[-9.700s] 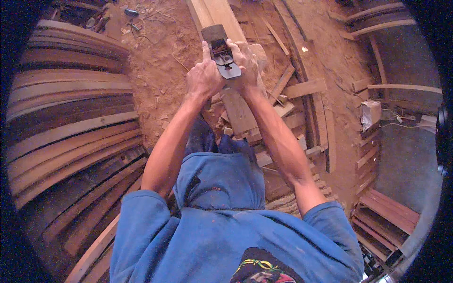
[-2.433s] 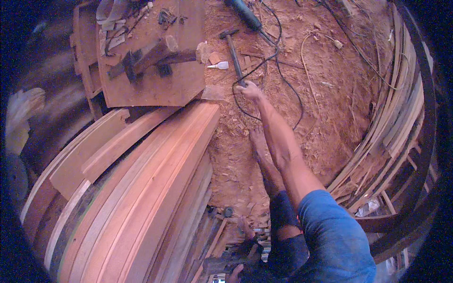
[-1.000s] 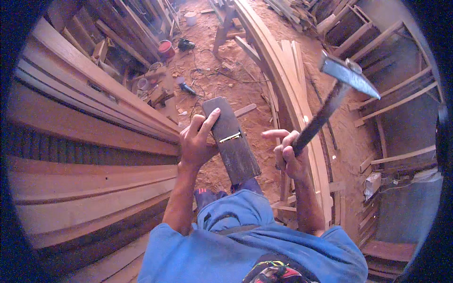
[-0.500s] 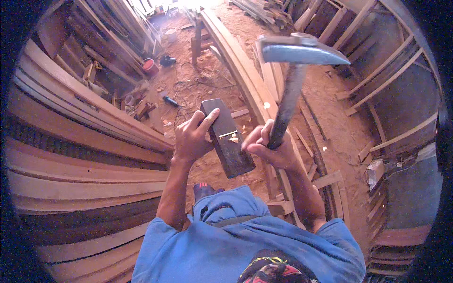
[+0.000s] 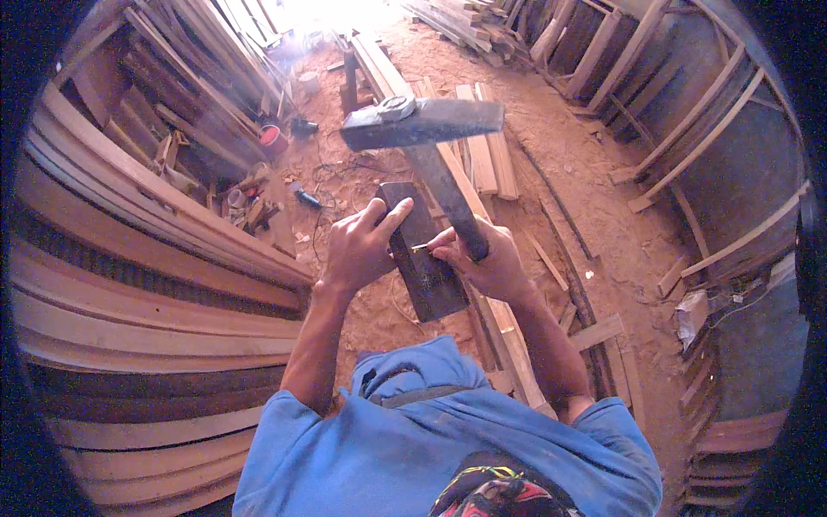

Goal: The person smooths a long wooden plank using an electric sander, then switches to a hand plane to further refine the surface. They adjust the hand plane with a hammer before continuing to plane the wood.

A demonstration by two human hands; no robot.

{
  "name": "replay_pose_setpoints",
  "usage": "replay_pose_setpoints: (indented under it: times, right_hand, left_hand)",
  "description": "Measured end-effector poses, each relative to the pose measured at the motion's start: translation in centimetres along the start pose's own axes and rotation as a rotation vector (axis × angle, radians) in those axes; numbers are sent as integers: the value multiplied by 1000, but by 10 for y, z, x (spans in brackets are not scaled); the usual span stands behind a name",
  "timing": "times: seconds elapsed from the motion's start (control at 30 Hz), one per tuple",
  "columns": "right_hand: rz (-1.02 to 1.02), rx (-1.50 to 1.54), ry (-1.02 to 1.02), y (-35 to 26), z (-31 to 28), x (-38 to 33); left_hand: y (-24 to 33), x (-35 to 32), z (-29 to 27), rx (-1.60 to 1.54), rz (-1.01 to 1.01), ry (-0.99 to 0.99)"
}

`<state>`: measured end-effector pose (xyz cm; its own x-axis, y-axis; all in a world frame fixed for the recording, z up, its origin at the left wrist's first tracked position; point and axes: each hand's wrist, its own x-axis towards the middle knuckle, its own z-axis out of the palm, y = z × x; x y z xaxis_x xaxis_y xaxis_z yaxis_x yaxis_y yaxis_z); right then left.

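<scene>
My left hand (image 5: 355, 246) grips a dark hand plane (image 5: 435, 291) by its left edge, the index finger stretched along its upper face. The plane is held in the air in front of my body, its flat face with the narrow mouth slit turned up. Pale shavings (image 5: 419, 249) show at the slit. In my right hand (image 5: 498, 263) is a hammer (image 5: 448, 185), its handle pointing up and its metal head (image 5: 422, 125) above the far end of the plane. The thumb and index finger of that hand reach to the slit and touch the shavings.
Long timbers (image 5: 517, 353) run past my right side. Stacked boards (image 5: 164, 314) fill the left, and wooden frames (image 5: 689, 155) lean at the right. A red bucket (image 5: 273, 138) and a blue corded tool (image 5: 305, 197) lie on the sandy floor.
The hammer head has swung to the left and down, over the plane. My right fingers have moved in to the plane's slit, where fewer shavings show.
</scene>
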<state>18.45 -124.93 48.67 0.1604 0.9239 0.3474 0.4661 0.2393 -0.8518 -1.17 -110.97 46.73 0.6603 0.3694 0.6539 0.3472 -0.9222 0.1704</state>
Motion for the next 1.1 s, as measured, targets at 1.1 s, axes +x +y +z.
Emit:
replay_pose_setpoints:
  times: [1.1]
  right_hand:
    - [132, 506, -151, 0, -35, -8]
  left_hand:
    - [3, 29, -2, -167, 39, -17]
